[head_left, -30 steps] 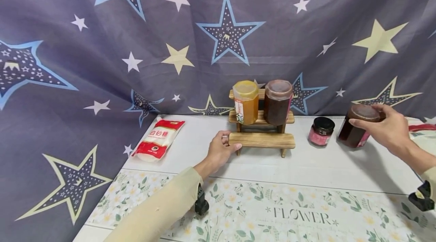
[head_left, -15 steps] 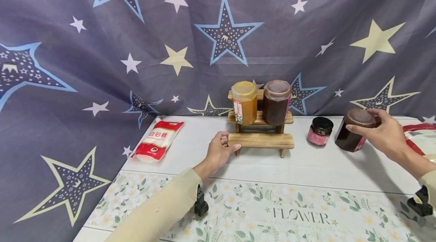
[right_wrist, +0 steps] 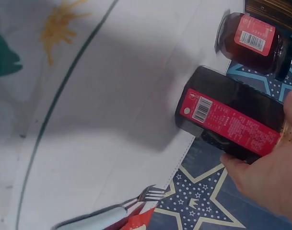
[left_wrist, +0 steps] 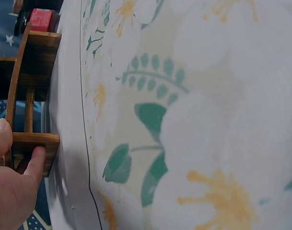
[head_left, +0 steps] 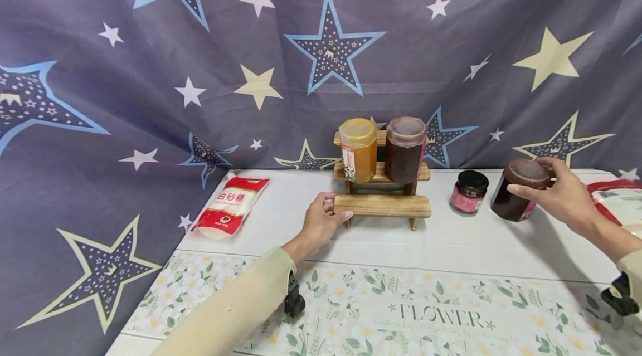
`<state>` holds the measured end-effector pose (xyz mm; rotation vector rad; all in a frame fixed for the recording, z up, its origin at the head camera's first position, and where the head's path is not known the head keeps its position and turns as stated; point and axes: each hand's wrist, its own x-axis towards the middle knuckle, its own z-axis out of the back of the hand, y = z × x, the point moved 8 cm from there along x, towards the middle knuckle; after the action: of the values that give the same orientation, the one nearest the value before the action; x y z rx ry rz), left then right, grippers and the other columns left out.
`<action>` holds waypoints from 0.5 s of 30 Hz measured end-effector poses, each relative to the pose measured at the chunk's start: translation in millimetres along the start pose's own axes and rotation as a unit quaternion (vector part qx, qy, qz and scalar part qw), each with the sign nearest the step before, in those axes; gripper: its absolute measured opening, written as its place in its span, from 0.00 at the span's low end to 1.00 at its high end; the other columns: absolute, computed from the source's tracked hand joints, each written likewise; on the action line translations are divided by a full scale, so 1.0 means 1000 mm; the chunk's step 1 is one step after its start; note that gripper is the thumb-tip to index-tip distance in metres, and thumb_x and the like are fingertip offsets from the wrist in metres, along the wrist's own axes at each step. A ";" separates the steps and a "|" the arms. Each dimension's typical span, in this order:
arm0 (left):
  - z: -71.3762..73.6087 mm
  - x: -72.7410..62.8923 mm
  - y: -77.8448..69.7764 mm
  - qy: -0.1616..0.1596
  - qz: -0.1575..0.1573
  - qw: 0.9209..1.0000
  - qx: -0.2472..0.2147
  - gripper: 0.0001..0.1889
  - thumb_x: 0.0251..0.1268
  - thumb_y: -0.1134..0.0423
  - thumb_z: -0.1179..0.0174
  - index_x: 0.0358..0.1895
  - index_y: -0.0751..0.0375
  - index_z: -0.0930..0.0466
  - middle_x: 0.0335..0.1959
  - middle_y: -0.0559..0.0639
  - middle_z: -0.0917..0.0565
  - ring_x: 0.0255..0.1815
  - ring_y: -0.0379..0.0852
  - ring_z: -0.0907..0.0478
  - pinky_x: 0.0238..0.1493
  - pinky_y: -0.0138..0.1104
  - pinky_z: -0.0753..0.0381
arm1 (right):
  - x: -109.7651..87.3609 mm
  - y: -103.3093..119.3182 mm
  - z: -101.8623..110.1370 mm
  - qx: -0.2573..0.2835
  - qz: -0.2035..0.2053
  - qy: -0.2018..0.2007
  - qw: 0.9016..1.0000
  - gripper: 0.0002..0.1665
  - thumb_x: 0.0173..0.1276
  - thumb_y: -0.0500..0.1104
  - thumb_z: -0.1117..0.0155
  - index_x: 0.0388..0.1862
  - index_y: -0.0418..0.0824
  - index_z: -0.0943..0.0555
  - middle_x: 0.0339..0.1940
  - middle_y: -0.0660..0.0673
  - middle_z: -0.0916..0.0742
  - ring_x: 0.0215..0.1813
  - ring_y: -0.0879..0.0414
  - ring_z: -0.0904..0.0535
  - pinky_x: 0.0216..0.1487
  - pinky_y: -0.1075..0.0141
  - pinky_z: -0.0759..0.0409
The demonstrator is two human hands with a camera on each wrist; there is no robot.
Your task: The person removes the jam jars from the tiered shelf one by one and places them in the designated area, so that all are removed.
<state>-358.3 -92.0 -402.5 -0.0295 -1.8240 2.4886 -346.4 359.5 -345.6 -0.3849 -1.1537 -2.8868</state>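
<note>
My left hand (head_left: 319, 222) grips the left end of the lowest step of a small wooden tiered stand (head_left: 382, 206), thumb on one side and fingers on the other. On the stand's middle step sit an amber honey jar (head_left: 362, 150) with a yellowish lid and a dark jar with a reddish-brown lid (head_left: 405, 150). Off to the right, my right hand (head_left: 567, 193) holds a large dark jar (right_wrist: 227, 115) by its lid end, tilted a little. Its red barcode label faces the right wrist camera, and its base is close over the table.
A small black-lidded jar with a pink label (head_left: 469, 193) stands between the stand and the held jar. At left lies a red-and-white sugar bag (head_left: 230, 206); another bag (head_left: 619, 203) lies far right. A fork (right_wrist: 112, 213) shows low in the right wrist view.
My right hand has shifted slightly left with the dark jar, uncovering more of the bag at far right. The left hand keeps its grip on the stand. The head view has drifted slightly.
</note>
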 end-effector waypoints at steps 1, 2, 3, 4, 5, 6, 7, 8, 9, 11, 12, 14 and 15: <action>0.000 0.000 0.000 0.000 0.000 1.000 0.000 0.29 0.60 0.67 0.33 0.63 0.63 0.34 0.47 0.58 0.18 0.44 0.48 0.19 0.41 0.34 0.19 | 0.001 0.002 0.001 0.000 0.004 0.001 1.000 0.56 0.60 0.53 0.28 0.72 0.25 0.48 0.55 0.21 0.28 0.41 0.59 0.23 0.29 0.79 0.33; 0.000 0.000 0.000 0.000 0.000 1.000 -0.001 0.29 0.60 0.67 0.33 0.63 0.64 0.34 0.47 0.58 0.17 0.44 0.48 0.19 0.41 0.34 0.19 | 0.003 0.004 0.002 0.000 0.007 0.001 1.000 0.56 0.60 0.53 0.28 0.72 0.25 0.49 0.57 0.20 0.29 0.45 0.52 0.22 0.34 0.76 0.29; 0.000 0.000 0.001 0.000 0.000 1.000 -0.001 0.29 0.60 0.67 0.33 0.63 0.63 0.34 0.47 0.58 0.17 0.44 0.48 0.19 0.41 0.34 0.19 | 0.004 0.008 0.003 0.000 0.010 -0.002 1.000 0.57 0.60 0.53 0.28 0.72 0.25 0.50 0.58 0.19 0.30 0.49 0.43 0.24 0.40 0.70 0.27; 0.000 0.001 0.001 0.000 0.001 1.000 -0.001 0.29 0.60 0.67 0.33 0.63 0.63 0.34 0.47 0.58 0.17 0.43 0.48 0.19 0.40 0.34 0.19 | 0.006 0.012 0.005 -0.002 0.014 -0.006 1.000 0.58 0.60 0.54 0.29 0.73 0.25 0.50 0.60 0.18 0.32 0.53 0.34 0.28 0.47 0.63 0.26; 0.000 0.001 0.001 0.000 0.001 1.000 -0.001 0.29 0.60 0.67 0.33 0.63 0.64 0.34 0.47 0.58 0.17 0.43 0.48 0.19 0.40 0.34 0.19 | 0.009 0.016 0.008 -0.004 0.018 -0.012 1.000 0.58 0.61 0.54 0.29 0.74 0.25 0.51 0.61 0.18 0.33 0.57 0.26 0.33 0.52 0.55 0.27; 0.000 0.001 0.001 0.000 0.002 1.000 -0.002 0.29 0.60 0.67 0.33 0.63 0.64 0.34 0.47 0.58 0.17 0.43 0.48 0.19 0.40 0.34 0.19 | 0.011 0.021 0.011 -0.006 0.023 -0.019 1.000 0.58 0.61 0.54 0.29 0.74 0.26 0.51 0.62 0.18 0.34 0.59 0.25 0.36 0.55 0.47 0.30; 0.000 0.001 0.001 0.000 0.002 1.000 -0.002 0.29 0.60 0.67 0.33 0.63 0.63 0.34 0.47 0.58 0.17 0.43 0.47 0.19 0.40 0.34 0.19 | 0.013 0.027 0.014 -0.007 0.028 -0.026 0.999 0.59 0.61 0.54 0.29 0.75 0.27 0.52 0.64 0.18 0.36 0.61 0.24 0.38 0.57 0.39 0.35; 0.000 0.001 0.001 0.000 0.003 1.000 -0.001 0.29 0.60 0.67 0.33 0.63 0.63 0.34 0.47 0.58 0.17 0.43 0.47 0.19 0.40 0.34 0.19 | 0.015 0.033 0.016 -0.011 0.030 -0.032 0.999 0.59 0.61 0.55 0.30 0.75 0.28 0.52 0.65 0.18 0.37 0.63 0.24 0.40 0.57 0.33 0.41; 0.000 0.000 0.001 -0.001 0.003 1.000 -0.001 0.29 0.60 0.67 0.33 0.63 0.63 0.34 0.47 0.58 0.17 0.43 0.47 0.19 0.40 0.34 0.19 | 0.016 0.039 0.019 -0.011 0.036 -0.039 0.999 0.58 0.61 0.55 0.30 0.75 0.29 0.52 0.65 0.18 0.36 0.63 0.24 0.41 0.58 0.33 0.42; 0.000 0.000 0.001 -0.001 0.003 1.000 0.000 0.29 0.60 0.67 0.33 0.63 0.63 0.34 0.47 0.58 0.17 0.43 0.48 0.19 0.40 0.34 0.19 | 0.019 0.051 0.023 -0.009 0.049 -0.044 0.998 0.57 0.61 0.54 0.30 0.76 0.30 0.51 0.66 0.19 0.36 0.65 0.25 0.41 0.60 0.32 0.43; 0.000 0.000 0.000 -0.001 0.003 1.000 0.000 0.29 0.60 0.67 0.33 0.63 0.63 0.34 0.47 0.58 0.18 0.43 0.48 0.19 0.41 0.34 0.19 | 0.019 0.057 0.024 -0.008 0.055 -0.046 0.997 0.57 0.61 0.54 0.30 0.76 0.30 0.51 0.66 0.20 0.36 0.66 0.26 0.41 0.60 0.33 0.43; 0.000 0.000 0.000 0.000 0.004 1.000 0.000 0.29 0.60 0.66 0.33 0.63 0.62 0.34 0.47 0.58 0.18 0.44 0.48 0.19 0.41 0.35 0.19 | 0.020 0.069 0.023 -0.007 0.068 -0.044 0.997 0.56 0.61 0.53 0.30 0.76 0.32 0.50 0.67 0.22 0.36 0.66 0.27 0.41 0.60 0.33 0.43; 0.000 0.000 0.001 0.001 0.004 1.000 0.000 0.29 0.60 0.66 0.33 0.64 0.62 0.34 0.47 0.58 0.18 0.44 0.48 0.19 0.41 0.35 0.19 | 0.021 0.075 0.023 -0.003 0.076 -0.043 0.996 0.55 0.61 0.52 0.29 0.76 0.32 0.49 0.66 0.22 0.35 0.66 0.27 0.41 0.60 0.34 0.43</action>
<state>-358.5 -92.1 -403.1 -0.0398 -1.8277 2.4919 -353.9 322.3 -274.5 -0.5751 -1.0750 -2.7675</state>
